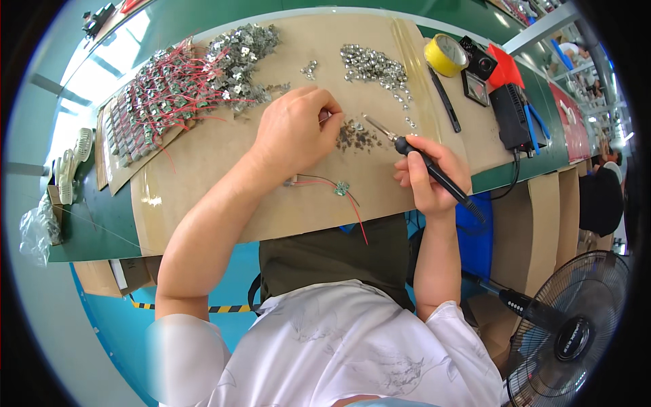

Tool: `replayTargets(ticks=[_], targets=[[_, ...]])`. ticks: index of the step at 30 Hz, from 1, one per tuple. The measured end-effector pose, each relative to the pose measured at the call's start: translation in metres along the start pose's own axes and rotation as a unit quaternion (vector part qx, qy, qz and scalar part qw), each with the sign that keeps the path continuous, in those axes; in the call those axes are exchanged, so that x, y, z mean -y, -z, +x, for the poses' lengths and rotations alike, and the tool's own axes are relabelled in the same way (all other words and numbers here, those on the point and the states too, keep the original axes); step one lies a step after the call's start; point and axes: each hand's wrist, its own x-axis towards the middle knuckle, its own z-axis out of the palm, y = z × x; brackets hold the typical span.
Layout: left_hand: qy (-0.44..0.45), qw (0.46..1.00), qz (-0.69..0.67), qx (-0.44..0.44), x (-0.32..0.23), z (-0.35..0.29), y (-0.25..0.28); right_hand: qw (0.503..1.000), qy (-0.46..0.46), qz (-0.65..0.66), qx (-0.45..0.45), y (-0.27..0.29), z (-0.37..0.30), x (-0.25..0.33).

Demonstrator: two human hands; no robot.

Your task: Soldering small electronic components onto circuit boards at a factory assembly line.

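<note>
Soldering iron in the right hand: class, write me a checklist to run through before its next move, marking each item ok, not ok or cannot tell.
1. Soldering iron gripped: ok, held in the right hand.
2. Tip apart from left hand: ok, a gap shows.
3. Tip hot: cannot tell.
4. Something in the left hand's pinch: cannot tell, too small.
5. Brown sheet clean near the tip: not ok, dark bits lie scattered.
6. Green circuit board apart from both hands: ok.
</note>
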Motion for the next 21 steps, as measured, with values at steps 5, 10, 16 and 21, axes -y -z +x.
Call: replayTargets(ticks=[5, 10, 16, 21], targets=[[0.043, 0.986, -0.123, -0.099, 0.002, 0.002, -0.001, 0.994, -0.094, -0.009, 0.054, -0.005, -0.009, 0.021], [0.176, 0.931, -0.319, 0.001, 0.003, 0.006, 0.017, 0.967, 0.067, -0.168, 0.178, -0.022, -0.013, 0.053], [0.129, 0.945, -0.256, 0.159, 0.008, 0.002, 0.024, 0.975, 0.075, -0.170, 0.121, -0.035, -0.021, 0.043], [0.019, 0.940, -0.173, 0.294, -0.003, -0.003, 0.028, 0.986, 0.060, -0.129, 0.092, -0.038, -0.012, 0.039]])
